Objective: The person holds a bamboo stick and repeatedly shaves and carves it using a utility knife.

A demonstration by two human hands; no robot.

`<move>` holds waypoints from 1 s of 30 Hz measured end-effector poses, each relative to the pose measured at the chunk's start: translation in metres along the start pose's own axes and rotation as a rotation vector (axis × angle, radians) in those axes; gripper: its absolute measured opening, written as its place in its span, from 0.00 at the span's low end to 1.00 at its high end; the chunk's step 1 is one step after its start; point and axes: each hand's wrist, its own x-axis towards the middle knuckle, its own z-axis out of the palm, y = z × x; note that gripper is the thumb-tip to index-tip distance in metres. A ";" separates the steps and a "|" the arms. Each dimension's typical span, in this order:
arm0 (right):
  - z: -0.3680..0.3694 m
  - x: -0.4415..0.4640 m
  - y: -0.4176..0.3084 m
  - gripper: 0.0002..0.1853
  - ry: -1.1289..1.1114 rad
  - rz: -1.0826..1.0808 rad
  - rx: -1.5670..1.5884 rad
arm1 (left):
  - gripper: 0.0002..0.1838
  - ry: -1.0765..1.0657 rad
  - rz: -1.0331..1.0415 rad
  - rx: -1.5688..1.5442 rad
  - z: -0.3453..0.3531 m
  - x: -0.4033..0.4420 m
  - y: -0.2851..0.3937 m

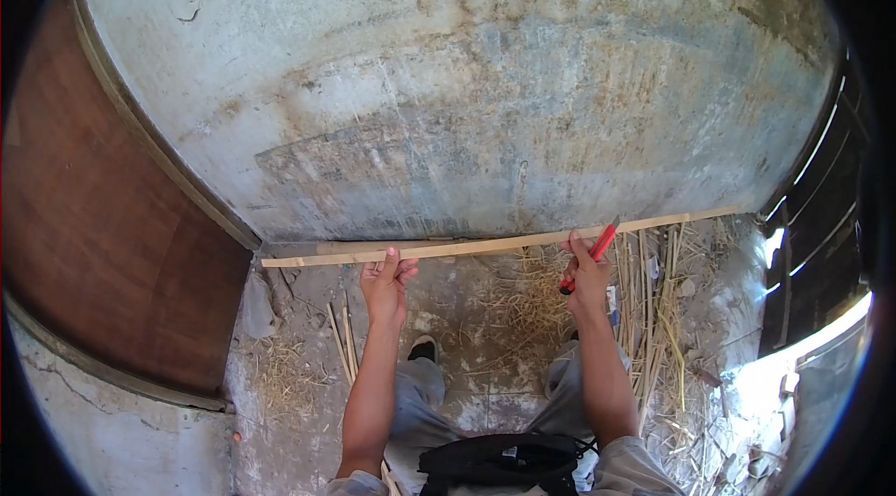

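A long, thin bamboo strip [485, 245] stretches sideways in front of me, its right end slightly higher than its left. My left hand [385, 283] pinches it left of the middle, thumb on top. Farther right, my right hand [588, 274] grips the same strip between thumb and fingers. A red utility knife [602, 242] is also held in my right hand, its blade tip pointing up past the strip. Part of the right fingers is hidden behind the knife and strip.
A stained wall [467, 123] rises ahead, with a brown door [121, 207] at left. Thin strips [644, 309] lie on the floor at right, two more [342, 337] near my left arm. Shavings [541, 300] litter the floor. Dark slatted boards [812, 244] stand at far right.
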 end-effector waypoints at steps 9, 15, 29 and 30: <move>-0.002 -0.003 -0.002 0.16 0.019 0.020 0.000 | 0.09 -0.015 -0.002 -0.001 0.001 -0.001 0.000; 0.000 -0.004 -0.002 0.15 0.024 -0.030 -0.004 | 0.10 -0.034 -0.009 -0.003 0.001 -0.001 0.000; 0.000 -0.001 -0.001 0.09 0.037 0.007 0.087 | 0.11 -0.011 -0.016 -0.025 0.000 0.000 0.000; 0.000 -0.002 -0.002 0.09 0.038 0.000 0.069 | 0.11 -0.011 -0.016 -0.025 -0.001 0.001 -0.001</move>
